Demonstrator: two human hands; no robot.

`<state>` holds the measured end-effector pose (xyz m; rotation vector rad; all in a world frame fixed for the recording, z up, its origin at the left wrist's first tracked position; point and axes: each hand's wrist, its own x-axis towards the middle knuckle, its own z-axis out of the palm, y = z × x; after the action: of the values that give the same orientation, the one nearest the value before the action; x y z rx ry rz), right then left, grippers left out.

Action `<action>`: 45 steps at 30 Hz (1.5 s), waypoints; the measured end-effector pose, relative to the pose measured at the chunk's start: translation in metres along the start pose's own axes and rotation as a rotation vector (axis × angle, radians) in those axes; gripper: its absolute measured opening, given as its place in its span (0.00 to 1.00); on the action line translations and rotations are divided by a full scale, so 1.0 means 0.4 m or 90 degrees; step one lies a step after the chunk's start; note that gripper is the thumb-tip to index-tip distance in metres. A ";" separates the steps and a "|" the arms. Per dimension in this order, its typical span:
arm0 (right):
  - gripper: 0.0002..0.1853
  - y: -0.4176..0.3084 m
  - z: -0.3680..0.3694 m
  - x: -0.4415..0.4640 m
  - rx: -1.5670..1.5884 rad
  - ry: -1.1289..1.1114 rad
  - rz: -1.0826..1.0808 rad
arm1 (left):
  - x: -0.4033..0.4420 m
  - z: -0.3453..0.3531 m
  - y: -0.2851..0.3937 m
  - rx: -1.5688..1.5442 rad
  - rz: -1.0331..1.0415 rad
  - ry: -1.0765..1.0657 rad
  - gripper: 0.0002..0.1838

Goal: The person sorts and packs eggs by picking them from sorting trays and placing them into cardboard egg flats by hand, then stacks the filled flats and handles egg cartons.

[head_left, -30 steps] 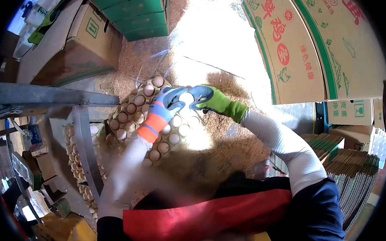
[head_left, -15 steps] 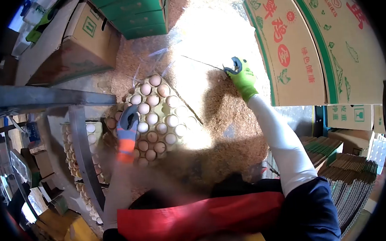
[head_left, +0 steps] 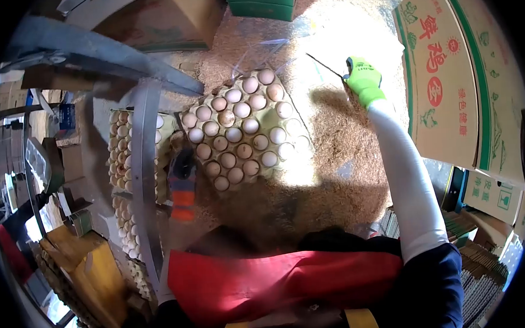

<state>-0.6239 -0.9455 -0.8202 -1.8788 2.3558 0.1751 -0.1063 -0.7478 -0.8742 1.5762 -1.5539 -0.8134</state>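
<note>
A pulp egg tray (head_left: 287, 122) full of eggs lies on the sawdust floor. One stained egg (head_left: 227, 118) among them looks slightly larger than its neighbours. My left hand (head_left: 183, 180), in a grey and orange glove with dark fingers, is low beside the tray's left edge, apart from the eggs. Its fingers look bent and dark, and what is under them is hidden. My right hand (head_left: 365, 81), in a bright green glove, is closed to the right of the tray. From its fingers a thin dark stick-like strand (head_left: 324, 65) points up and left.
More filled egg trays (head_left: 121, 150) are stacked at left, behind a metal post (head_left: 147, 170). Large printed cartons (head_left: 442, 89) stand at right, with flattened cardboard (head_left: 481, 265) below. Green boxes (head_left: 261, 2) and clear plastic strips (head_left: 256, 48) are at the top.
My left hand has drawn off the eggs to the tray's lower left side. My right hand has closed further around the strand. The whole view has shifted, moving the tray rightward and up.
</note>
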 end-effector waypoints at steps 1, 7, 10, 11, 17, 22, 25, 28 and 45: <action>0.19 0.006 -0.001 0.002 -0.001 0.002 -0.008 | -0.008 -0.006 0.016 0.073 0.017 0.013 0.20; 0.21 -0.005 -0.053 -0.086 0.636 0.021 -0.076 | -0.010 -0.011 0.023 -0.002 -0.073 -0.006 0.19; 0.26 -0.060 -0.048 -0.151 0.977 -0.137 -0.172 | 0.007 0.010 0.039 0.077 0.085 0.014 0.18; 0.25 -0.091 -0.019 -0.155 0.935 -0.089 -0.337 | 0.012 0.008 0.048 0.096 0.116 0.024 0.18; 0.20 -0.253 0.000 -0.221 0.921 -0.219 -0.394 | -0.002 0.007 0.116 0.048 0.015 0.014 0.18; 0.21 -0.297 0.031 -0.231 1.022 -0.327 -0.333 | -0.001 0.009 0.169 0.031 -0.022 0.006 0.18; 0.22 -0.308 0.011 -0.250 0.745 -0.120 -0.431 | 0.007 0.021 0.194 0.018 -0.036 -0.003 0.18; 0.21 -0.331 0.013 -0.270 0.605 -0.081 -0.406 | 0.017 0.042 0.184 -0.059 -0.035 -0.024 0.17; 0.21 -0.204 0.059 -0.281 0.494 0.052 -0.349 | 0.131 0.187 0.250 0.412 0.238 -0.183 0.16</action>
<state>-0.5191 -0.8515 -0.8257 -1.9846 1.4879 -0.7540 -0.2187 -0.8029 -0.8221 1.5515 -2.4037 -0.3453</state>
